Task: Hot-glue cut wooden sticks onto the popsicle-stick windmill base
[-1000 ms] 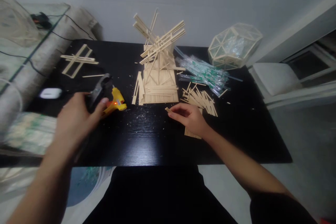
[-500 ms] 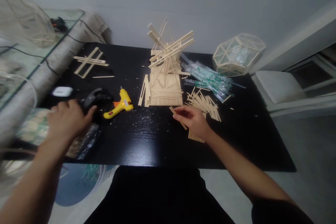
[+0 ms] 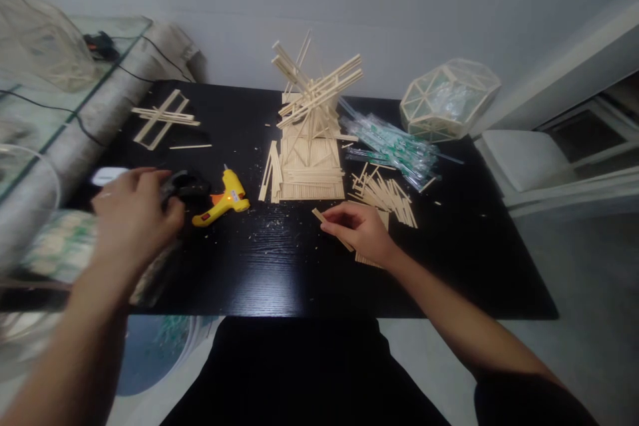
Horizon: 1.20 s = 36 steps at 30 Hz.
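Observation:
My right hand (image 3: 362, 231) pinches a short flat wooden strip (image 3: 341, 237) between thumb and fingers, over the front of the black table. Partly under that hand lies a small panel of wooden sticks (image 3: 368, 259). My left hand (image 3: 137, 210), somewhat blurred, has thumb and fingers apart beside a dark black object (image 3: 187, 188) whose kind I cannot make out; whether they touch is unclear. A yellow glue gun (image 3: 222, 201) lies to the right of it. Behind the strip stands a windmill model of wooden sticks (image 3: 312, 146) with crossed blades.
Cut sticks (image 3: 387, 196) lie in a heap at right, before plastic-wrapped sticks (image 3: 394, 146) and a geometric frame (image 3: 449, 100). A crossed stick frame (image 3: 164, 118) lies back left. A white case (image 3: 108, 176) sits by my left hand. A blue bin (image 3: 152, 356) stands below.
My left hand has moved slightly up and to the right, its fingers curling more beside the black object. My right hand keeps the wooden strip, shifted a little left. The view has moved slightly.

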Motion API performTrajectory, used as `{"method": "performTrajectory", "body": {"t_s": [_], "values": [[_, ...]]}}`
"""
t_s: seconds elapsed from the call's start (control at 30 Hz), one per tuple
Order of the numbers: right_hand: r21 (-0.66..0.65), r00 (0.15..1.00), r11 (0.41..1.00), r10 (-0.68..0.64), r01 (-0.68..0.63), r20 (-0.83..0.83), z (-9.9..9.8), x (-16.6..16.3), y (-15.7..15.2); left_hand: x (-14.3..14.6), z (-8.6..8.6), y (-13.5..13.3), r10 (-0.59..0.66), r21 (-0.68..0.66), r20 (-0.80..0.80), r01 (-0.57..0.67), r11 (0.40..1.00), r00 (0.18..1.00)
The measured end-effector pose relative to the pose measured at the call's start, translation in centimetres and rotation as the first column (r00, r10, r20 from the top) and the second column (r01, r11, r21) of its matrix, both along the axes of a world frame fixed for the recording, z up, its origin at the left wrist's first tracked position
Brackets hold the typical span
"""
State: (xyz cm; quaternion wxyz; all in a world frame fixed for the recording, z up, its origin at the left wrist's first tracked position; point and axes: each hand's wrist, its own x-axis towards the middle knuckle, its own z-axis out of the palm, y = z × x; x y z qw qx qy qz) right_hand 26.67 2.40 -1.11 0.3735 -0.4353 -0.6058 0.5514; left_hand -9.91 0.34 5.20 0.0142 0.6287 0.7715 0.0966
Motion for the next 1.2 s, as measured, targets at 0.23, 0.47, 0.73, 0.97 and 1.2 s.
{"method": "performTrajectory", "body": {"t_s": [0.23, 0.47, 0.73, 0.97, 1.2], "values": [[0.134, 0.994, 0.989, 0.05, -0.063, 0.094, -0.4, 0.2, -0.2, 11.0, -1.9, -0.8, -0.557, 0.176, 0.461, 0.544, 0.821, 0.691], [0.475, 0.957, 0.872, -0.029, -0.118, 0.29, -0.1, 0.2, -1.0, 13.7, -4.7, -1.3, -0.645, 0.278, 0.33, 0.582, 0.764, 0.69], [0.606, 0.922, 0.768, -0.054, -0.206, 0.382, -1.1, 0.2, -1.0, 14.0, -3.7, -1.3, -0.685, 0.168, 0.095, 0.667, 0.726, 0.722], [0.624, 0.867, 0.725, -0.075, -0.292, 0.492, -1.3, 0.2, -1.0, 14.5, -3.7, -1.2, -0.714, 0.11, -0.03, 0.712, 0.693, 0.699], [0.628, 0.858, 0.713, -0.073, -0.311, 0.508, -1.4, 0.2, -1.0, 14.6, -4.7, -0.9, -0.74, 0.002, -0.124, 0.745, 0.667, 0.662]]}}
